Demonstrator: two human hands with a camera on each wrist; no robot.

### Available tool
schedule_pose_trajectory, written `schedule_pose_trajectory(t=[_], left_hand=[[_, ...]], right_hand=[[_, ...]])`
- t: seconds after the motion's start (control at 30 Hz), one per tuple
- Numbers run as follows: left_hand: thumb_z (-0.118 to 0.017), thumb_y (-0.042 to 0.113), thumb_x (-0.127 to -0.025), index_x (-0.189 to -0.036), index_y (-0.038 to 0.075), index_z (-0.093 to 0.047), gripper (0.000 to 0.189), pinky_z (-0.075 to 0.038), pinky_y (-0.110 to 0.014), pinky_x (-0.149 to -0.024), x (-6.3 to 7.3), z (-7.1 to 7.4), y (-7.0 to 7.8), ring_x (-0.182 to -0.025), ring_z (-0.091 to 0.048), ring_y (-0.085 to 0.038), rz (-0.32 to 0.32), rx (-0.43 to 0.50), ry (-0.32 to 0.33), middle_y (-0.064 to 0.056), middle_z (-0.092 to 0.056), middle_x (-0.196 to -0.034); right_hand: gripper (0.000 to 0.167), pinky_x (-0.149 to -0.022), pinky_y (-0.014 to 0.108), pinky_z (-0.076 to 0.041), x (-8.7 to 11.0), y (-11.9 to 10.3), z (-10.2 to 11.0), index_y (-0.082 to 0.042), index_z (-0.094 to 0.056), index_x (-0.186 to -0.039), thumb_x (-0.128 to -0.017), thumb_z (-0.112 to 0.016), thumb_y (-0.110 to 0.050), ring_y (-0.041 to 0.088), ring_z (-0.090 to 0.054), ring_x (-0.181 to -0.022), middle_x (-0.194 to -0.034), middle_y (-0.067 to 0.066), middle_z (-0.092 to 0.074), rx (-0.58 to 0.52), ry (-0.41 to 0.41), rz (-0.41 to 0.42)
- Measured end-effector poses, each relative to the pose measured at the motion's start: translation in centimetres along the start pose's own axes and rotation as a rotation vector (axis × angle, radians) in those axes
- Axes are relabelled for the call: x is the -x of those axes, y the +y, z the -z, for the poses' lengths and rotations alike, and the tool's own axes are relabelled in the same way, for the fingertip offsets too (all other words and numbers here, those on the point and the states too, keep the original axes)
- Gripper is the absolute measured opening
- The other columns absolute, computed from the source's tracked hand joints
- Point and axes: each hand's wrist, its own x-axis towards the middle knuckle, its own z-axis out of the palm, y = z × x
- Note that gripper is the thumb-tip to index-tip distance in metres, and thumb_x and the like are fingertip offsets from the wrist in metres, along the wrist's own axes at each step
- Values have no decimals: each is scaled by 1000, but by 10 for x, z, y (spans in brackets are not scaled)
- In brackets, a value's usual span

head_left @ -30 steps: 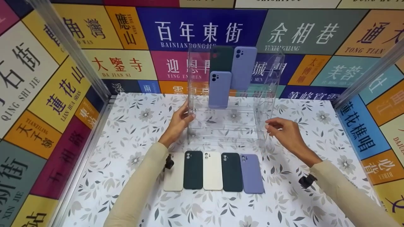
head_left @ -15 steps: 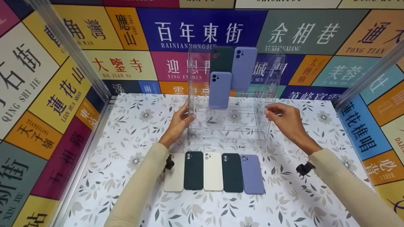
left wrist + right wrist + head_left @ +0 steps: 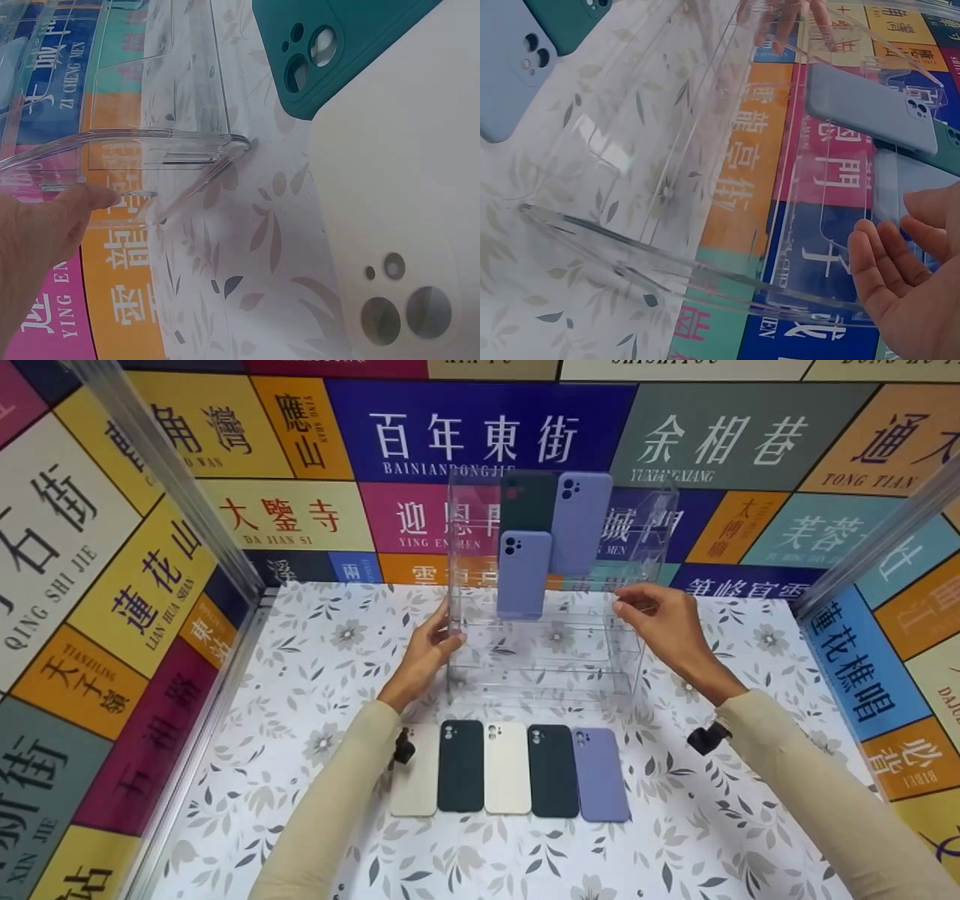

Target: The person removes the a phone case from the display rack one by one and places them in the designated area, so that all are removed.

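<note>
A clear acrylic tiered stand (image 3: 555,660) stands mid-table. It carries a dark green phone case (image 3: 527,499), a lavender case (image 3: 581,521) beside it, and a second lavender case (image 3: 523,574) one tier lower. My left hand (image 3: 435,641) holds the stand's left side panel, its thumb (image 3: 82,199) on the clear edge (image 3: 150,142). My right hand (image 3: 652,615) hovers with relaxed fingers by the stand's right side panel, palm (image 3: 907,262) facing the acrylic (image 3: 667,150); contact is unclear. In front lie a beige (image 3: 415,780), dark green (image 3: 460,765), white (image 3: 507,769), dark green (image 3: 553,771) and lavender case (image 3: 600,774).
A floral cloth (image 3: 315,660) covers the table. Colourful sign walls enclose it on three sides, with metal posts at the back left (image 3: 165,472) and back right (image 3: 877,540). Small black wrist cameras (image 3: 705,737) sit on both sleeves.
My right hand has risen and moved left and away, from beside the stand's lower front corner up to its right side panel. The left hand, the stand and the cases have stayed put.
</note>
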Motion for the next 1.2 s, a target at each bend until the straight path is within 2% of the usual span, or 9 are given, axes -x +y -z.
schedule_pose_trajectory(t=[0.13,0.37,0.57,0.73,0.87,1.03,1.2], left_hand=[[-64,5,-106,-176,26,-27,82,-43,-65,-121,0,0,-1,-146,-54,-41,4,-8,2,-23,-43,-169],[-64,7,-107,-176,28,-27,82,-41,-65,-122,0,0,-4,-149,-51,-44,9,-5,-7,-26,-38,-172],[-66,7,-105,-175,29,-29,82,-44,-62,-121,1,2,-2,-147,-54,-43,1,-31,7,-20,-43,-171],[-65,6,-105,-175,28,-29,82,-46,-55,-121,2,1,-1,-144,-57,-36,-9,-54,5,-18,-44,-171],[-66,8,-106,-175,28,-29,81,-47,-55,-120,1,1,-1,-145,-57,-36,-10,-80,8,-16,-46,-170],[-65,7,-106,-175,24,-28,81,-50,-53,-117,0,1,0,-144,-58,-39,-42,-101,6,-21,-50,-166],[-65,6,-105,-175,24,-29,81,-51,-52,-116,0,1,-1,-142,-60,-37,-41,-89,9,-21,-50,-166]], right_hand=[[25,-88,20,-55,-10,-6,-7,-8,-81,-128,-108,-75,-22,13,-73,-99,-116,11,-80,-28,-13,0],[25,-87,21,-55,-26,-16,-25,-7,-81,-126,-107,-76,-21,14,-73,-98,-115,11,-81,-47,-33,18],[25,-88,22,-55,-40,-25,-42,-5,-80,-127,-106,-76,-18,18,-74,-100,-116,10,-80,-60,-28,41],[26,-88,20,-56,-54,-33,-53,-3,-79,-129,-105,-77,-13,21,-74,-101,-116,13,-80,-92,-5,47],[31,-88,22,-56,-62,-40,-59,-1,-76,-134,-104,-77,-9,23,-74,-101,-116,16,-78,-105,7,51],[36,-89,27,-58,-68,-50,-63,0,-73,-138,-103,-77,-8,26,-75,-101,-115,16,-78,-73,47,84],[38,-88,26,-58,-74,-56,-67,0,-73,-139,-102,-78,-5,24,-75,-97,-114,16,-78,-76,81,95]])
